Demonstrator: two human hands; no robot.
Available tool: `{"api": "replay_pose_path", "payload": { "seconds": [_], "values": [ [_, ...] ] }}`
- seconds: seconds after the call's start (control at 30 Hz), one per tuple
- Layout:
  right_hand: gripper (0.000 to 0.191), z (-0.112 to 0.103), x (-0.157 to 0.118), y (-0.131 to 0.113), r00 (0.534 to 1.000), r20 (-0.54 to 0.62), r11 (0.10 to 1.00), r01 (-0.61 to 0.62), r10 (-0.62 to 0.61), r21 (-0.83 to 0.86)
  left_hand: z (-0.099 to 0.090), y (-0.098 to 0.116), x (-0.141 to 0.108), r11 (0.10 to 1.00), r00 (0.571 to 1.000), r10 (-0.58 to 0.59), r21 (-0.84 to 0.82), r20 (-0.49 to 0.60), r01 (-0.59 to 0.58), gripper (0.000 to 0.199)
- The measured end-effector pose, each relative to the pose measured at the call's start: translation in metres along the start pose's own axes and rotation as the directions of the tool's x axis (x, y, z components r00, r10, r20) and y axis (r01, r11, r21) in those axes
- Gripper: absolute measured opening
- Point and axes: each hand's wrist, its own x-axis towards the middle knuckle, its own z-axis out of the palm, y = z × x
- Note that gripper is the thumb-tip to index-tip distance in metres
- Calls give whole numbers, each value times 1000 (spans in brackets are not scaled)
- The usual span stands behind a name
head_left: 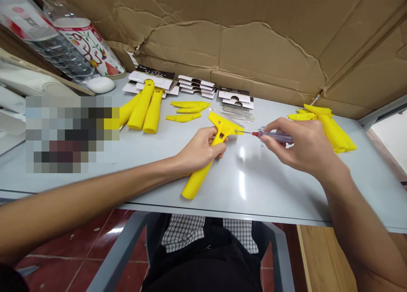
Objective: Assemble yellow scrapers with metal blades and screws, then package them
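Observation:
Closed around the neck of a yellow scraper (203, 173) is my left hand (200, 150). The scraper's wide head points away from me, and its hollow handle slants toward the table's front edge. My right hand (305, 145) grips a screwdriver (276, 136) with a clear purplish handle and a red collar. Its thin shaft reaches left, and the tip meets a screw at the right end of the scraper head. Several small screws (262, 129) cluster by the collar, near my right fingertips. A thin clear or metal strip shows along the head's far edge.
Yellow handles (141, 107) lie at the left, yellow strips (187, 110) behind the scraper. Packaging cards (197, 86) and thin metal blades (238, 113) lie near the cardboard wall (254, 50). More yellow parts (337, 130) are piled right. Bottles (85, 46) stand at the back left; one area is pixelated.

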Motion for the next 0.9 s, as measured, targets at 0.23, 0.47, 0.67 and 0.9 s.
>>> {"api": "replay_pose_path", "payload": {
  "seconds": [0.23,0.47,0.67,0.9],
  "values": [
    [10,0,0,0,1000,16,995,25,-26,94,0,-4,1,1000,999,-1,24,-36,2,11],
    [14,3,-1,2,998,-56,999,26,-28,-34,-2,-4,1,998,1000,0,63,-19,1,12],
    [15,1,-1,-3,1000,-14,994,-24,26,109,-3,-6,1,993,1000,21,112,9,-21,12],
    [12,0,0,0,1000,-19,999,-16,17,45,-4,-8,2,986,999,20,166,26,-24,11]
  ]
}}
